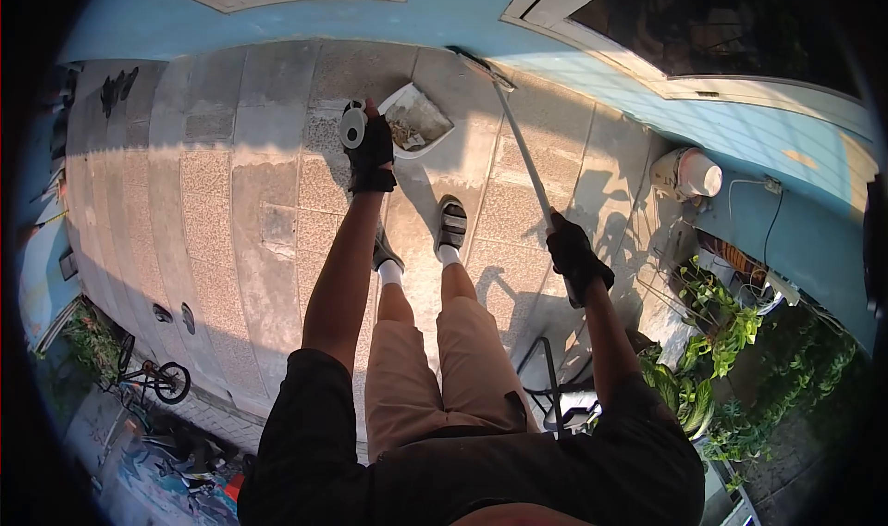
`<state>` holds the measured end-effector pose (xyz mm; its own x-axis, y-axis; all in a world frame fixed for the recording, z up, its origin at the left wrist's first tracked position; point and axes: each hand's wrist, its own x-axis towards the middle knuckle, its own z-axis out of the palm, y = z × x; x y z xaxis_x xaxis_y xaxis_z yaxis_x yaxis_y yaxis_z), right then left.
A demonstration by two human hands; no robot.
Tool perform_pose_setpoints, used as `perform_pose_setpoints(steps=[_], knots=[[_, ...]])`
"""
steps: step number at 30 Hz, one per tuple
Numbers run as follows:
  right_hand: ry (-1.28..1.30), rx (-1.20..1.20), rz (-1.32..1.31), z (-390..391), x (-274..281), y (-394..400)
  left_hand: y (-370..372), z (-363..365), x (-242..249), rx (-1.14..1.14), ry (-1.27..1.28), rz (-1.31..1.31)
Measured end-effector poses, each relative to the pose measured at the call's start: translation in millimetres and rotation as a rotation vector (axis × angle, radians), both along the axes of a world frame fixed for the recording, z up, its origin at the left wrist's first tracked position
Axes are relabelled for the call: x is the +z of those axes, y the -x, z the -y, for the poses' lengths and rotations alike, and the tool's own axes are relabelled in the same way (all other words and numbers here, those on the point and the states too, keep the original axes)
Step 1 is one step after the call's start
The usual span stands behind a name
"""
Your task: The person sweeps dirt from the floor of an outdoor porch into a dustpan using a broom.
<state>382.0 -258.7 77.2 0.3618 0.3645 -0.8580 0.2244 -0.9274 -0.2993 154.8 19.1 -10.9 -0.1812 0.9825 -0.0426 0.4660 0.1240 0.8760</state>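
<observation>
My left hand point(372, 151), in a black fingerless glove, is closed around an upright handle whose pale round end point(353, 126) faces me. Just beyond it a white dustpan point(444, 142) sits on the paving with leaves and litter point(407, 136) inside; it appears to be on that handle, though the shaft is hidden. My right hand point(578, 259), gloved alike, grips the grey pole point(525, 147) of a long-handled broom. Its narrow head point(481, 67) lies on the floor against the blue wall, right of and beyond the dustpan.
A white bucket point(696, 173) stands by the wall at right, above leafy plants point(708, 327). A dark-framed chair point(555, 387) is beside my right leg. Slippers point(176, 317) lie on the paving at left, with a bicycle point(166, 381) farther down. A dark heap point(118, 89) lies far left.
</observation>
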Motion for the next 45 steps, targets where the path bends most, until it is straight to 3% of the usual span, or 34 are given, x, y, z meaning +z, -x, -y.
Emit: perform_pose_setpoints(steps=[2, 3, 4, 6, 8, 9, 10, 13, 15, 16, 18, 21, 23, 28, 30, 32, 34, 37, 40, 42, 45], knots=[[-0.103, 0.311, 0.28, -1.5, -29.3, -9.6, -8.0, -2.3, -8.9, -0.067, 0.016, 0.143], [-0.092, 0.153, 0.191, -17.5, -23.2, -10.2, -11.1, -2.9, -8.0, -0.108, 0.028, 0.098], [-0.06, 0.192, 0.136, -28.0, -35.9, -19.7, -13.6, -2.0, -10.5, -0.115, 0.028, 0.096], [0.061, 0.035, -0.098, -32.9, -49.8, -24.7, -19.4, 0.7, -19.2, -0.156, 0.014, 0.02], [0.034, -0.032, -0.112, -15.4, -51.4, -20.6, -21.7, -1.4, -30.6, -0.169, 0.012, 0.061], [0.049, 0.012, -0.046, -13.9, -26.9, -16.4, -21.6, 0.2, -30.2, -0.197, -0.001, 0.054], [-0.032, -0.156, -0.121, -7.2, -2.8, -11.9, -21.3, 2.1, -28.7, -0.225, -0.013, 0.046], [0.036, 0.004, -0.022, 16.0, 0.9, -15.5, -18.7, -4.2, -33.3, -0.269, -0.027, 0.039], [-0.125, 0.383, 0.278, 24.2, -9.3, -13.6, -9.1, -7.6, -42.2, -0.331, 0.019, 0.046], [-0.075, 0.293, 0.213, 13.5, 1.0, -16.4, -6.4, -10.1, -45.9, -0.33, 0.018, 0.038], [-0.192, 0.351, 0.333, 7.4, -36.4, -28.0, -1.7, -10.4, -50.3, -0.401, 0.033, -0.017], [0.194, 0.157, -0.011, -49.8, -17.3, -24.7, -0.4, -6.1, -41.4, -0.404, 0.039, -0.053], [0.168, 0.259, -0.033, -35.6, -32.8, -20.0, -1.7, -12.8, -38.9, -0.401, 0.041, -0.052], [0.04, 0.349, 0.097, 15.1, -9.3, -2.3, 6.9, -13.5, -62.4, -0.403, 0.041, 0.093], [0.036, 0.374, 0.103, 16.0, 0.4, -1.4, 9.4, -14.0, -56.5, -0.401, 0.057, 0.041], [0.068, 0.32, 0.127, 3.7, 11.5, -5.0, 12.9, -9.6, -49.1, -0.407, 0.079, -0.012], [-0.056, 0.293, 0.2, -6.5, -18.7, -13.0, 13.3, -7.3, -46.3, -0.43, 0.078, 0.012], [0.108, 0.129, -0.002, -40.0, -31.6, -11.0, 10.7, -2.9, -38.3, -0.442, 0.058, -0.033], [0.031, 0.437, 0.124, -10.4, -71.1, 6.2, 9.6, 1.4, -33.1, -0.449, -0.01, -0.039], [0.073, 0.436, 0.066, 10.1, -63.7, 13.2, 10.3, 1.5, -29.5, -0.45, 0.038, -0.019], [0.144, 0.158, -0.119, 10.5, -3.8, 15.0, 10.0, 1.0, -28.5, -0.409, 0.062, -0.046]])
